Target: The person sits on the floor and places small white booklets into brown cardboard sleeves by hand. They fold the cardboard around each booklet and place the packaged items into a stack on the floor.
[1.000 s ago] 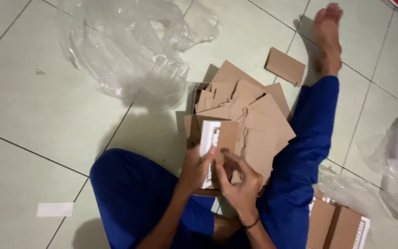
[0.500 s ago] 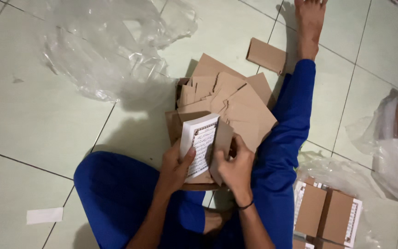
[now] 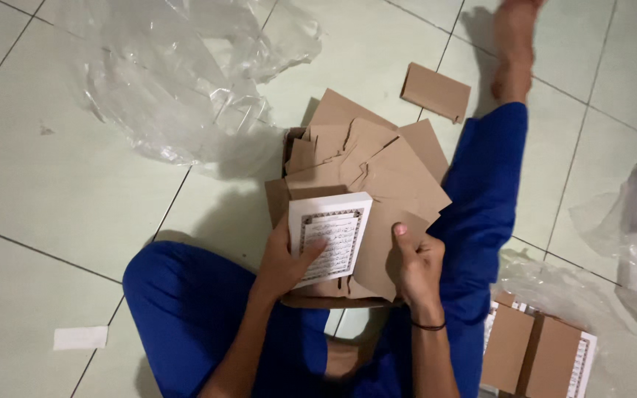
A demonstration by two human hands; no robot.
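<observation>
The book (image 3: 328, 237) sits in the left hand (image 3: 289, 259), fingers curled around its lower left edge, thumb laid on the cover. Its long axis runs from 6 to 12 o'clock, tilted slightly right. The right hand (image 3: 416, 267), at 3 o'clock of the book, grips a brown card sleeve (image 3: 392, 243) just beside it. The book is white with an ornate bordered panel, above the card pile (image 3: 366, 158).
</observation>
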